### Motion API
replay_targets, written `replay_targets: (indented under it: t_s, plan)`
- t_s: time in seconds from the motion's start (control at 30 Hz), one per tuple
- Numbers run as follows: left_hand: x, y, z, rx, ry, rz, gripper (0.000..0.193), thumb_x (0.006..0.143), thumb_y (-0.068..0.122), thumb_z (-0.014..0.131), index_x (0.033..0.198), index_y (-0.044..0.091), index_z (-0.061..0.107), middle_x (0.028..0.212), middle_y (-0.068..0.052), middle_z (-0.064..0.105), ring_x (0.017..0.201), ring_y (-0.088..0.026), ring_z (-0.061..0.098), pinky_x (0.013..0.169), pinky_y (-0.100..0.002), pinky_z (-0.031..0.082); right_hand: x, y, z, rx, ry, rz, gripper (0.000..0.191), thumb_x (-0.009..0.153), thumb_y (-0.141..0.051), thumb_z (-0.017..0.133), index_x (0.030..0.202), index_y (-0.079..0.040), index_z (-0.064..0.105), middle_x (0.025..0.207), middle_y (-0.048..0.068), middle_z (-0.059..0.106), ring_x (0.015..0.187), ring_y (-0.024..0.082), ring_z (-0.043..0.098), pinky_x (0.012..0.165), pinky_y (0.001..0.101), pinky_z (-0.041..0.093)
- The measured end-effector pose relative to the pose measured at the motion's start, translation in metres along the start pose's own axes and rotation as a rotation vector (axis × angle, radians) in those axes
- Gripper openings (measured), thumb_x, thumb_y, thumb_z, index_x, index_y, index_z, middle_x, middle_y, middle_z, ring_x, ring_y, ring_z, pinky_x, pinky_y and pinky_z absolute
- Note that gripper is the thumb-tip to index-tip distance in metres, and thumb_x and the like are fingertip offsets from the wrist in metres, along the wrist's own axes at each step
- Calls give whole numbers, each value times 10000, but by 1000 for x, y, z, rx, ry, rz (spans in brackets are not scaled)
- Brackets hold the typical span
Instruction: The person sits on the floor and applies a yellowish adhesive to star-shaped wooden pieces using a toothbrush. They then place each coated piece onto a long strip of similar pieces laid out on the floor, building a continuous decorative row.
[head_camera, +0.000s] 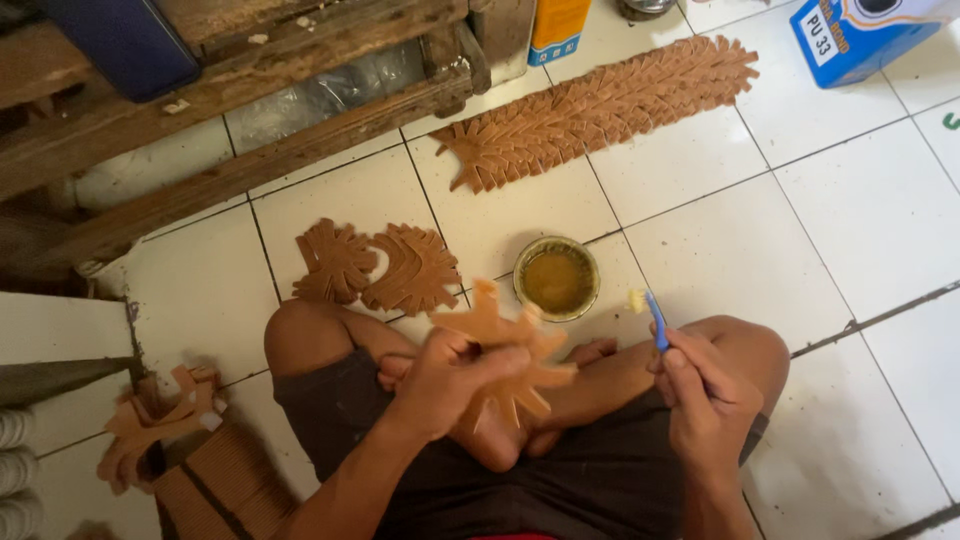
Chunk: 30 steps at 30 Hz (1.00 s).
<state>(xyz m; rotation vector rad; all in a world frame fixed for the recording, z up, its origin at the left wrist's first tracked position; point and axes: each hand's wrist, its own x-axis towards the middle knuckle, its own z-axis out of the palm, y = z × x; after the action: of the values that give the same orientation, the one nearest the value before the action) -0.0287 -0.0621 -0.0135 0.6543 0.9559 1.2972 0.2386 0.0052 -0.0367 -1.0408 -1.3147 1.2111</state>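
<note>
left hand pinching leaf cutout | right hand gripping glue brush | i'd load lightly from glue tin, coat edges evenly

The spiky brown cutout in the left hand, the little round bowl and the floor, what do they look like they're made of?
Spiky brown cutout: likely thin wood or leather, matte tan, flat and rigid in the left hand.
Round bowl: probably metal, with a thin, worn rim; holds amber liquid.
Floor: glazed white ceramic tile, glossy with dark grout lines.
</note>
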Motion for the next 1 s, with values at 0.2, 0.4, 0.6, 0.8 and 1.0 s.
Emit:
replay_targets:
  t_s: [0.2,0.4,0.6,0.8,1.0]
  plan:
    - [-8,3,1,38,63,-22,246,923,58,740,1118,-91,747,958,-61,749,819,-85,656,700,-232,527,-6,-17,12,-162,-140,-157,224,976,29,617,1179,91,690,875,96,668,694,111,555,595,206,412]
    - [-8,9,12,104,27,1,291,925,70,736,1180,-71,730,978,-45,739,830,-65,646,722,-224,523,-5,-31,31,-308,-236,-233,240,928,33,656,1159,59,717,798,68,645,705,116,588,622,226,448]
    - [-8,17,16,109,-28,-2,367,920,56,722,1267,-58,687,1014,-51,749,879,-68,664,769,-222,539,0,-34,34,-326,-196,-214,231,929,41,656,1151,61,718,767,60,624,679,118,564,607,233,431]
    - [-7,17,14,99,-50,-1,362,919,48,728,1259,-65,680,1030,-56,743,898,-76,674,788,-233,554,-2,-40,25,-385,-220,-228,220,923,40,654,1134,53,718,765,65,635,673,125,586,600,237,440]
    - [-8,9,10,170,-77,-30,322,939,42,737,1237,-76,707,979,-75,722,844,-97,634,737,-247,515,13,-34,14,-540,-263,-279,163,917,24,670,1062,50,740,783,64,648,653,117,576,576,236,427]
